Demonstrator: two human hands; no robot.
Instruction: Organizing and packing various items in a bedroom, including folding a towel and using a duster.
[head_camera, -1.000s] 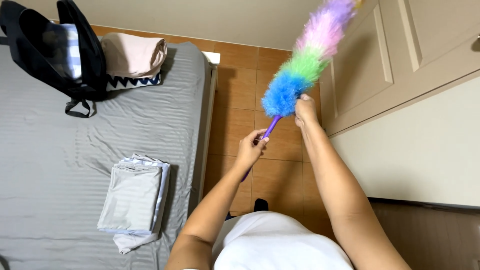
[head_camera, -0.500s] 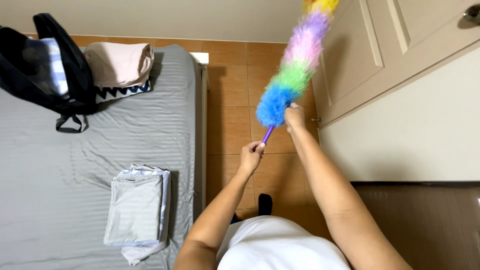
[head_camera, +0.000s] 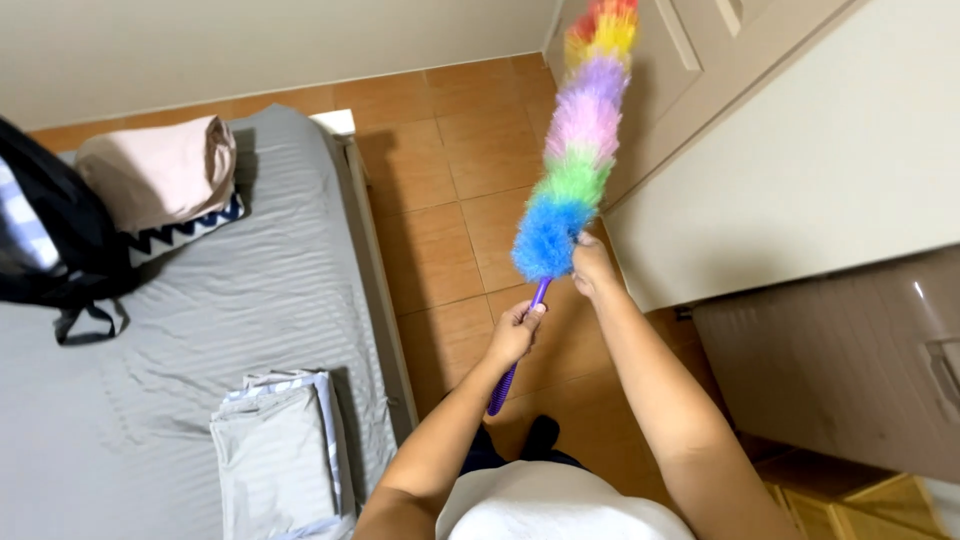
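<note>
A fluffy rainbow-coloured duster (head_camera: 578, 150) with a purple handle (head_camera: 512, 360) points up and away toward the cupboard doors (head_camera: 700, 60). My left hand (head_camera: 516, 333) is closed around the purple handle. My right hand (head_camera: 592, 266) grips the duster higher up, just at the base of the blue fluff. Both arms reach out from below over the tiled floor (head_camera: 450, 200).
A bed with a grey sheet (head_camera: 220, 300) fills the left side. On it lie folded grey linen (head_camera: 275, 455), a black backpack (head_camera: 50, 240) and beige folded cloth (head_camera: 160, 170). A pale cabinet side (head_camera: 800, 170) and brown drawers (head_camera: 850, 370) stand on the right.
The view has shifted so the bed and backpack slide left and the cabinets come closer. The duster stays in both hands, pointing at the cupboard doors.
</note>
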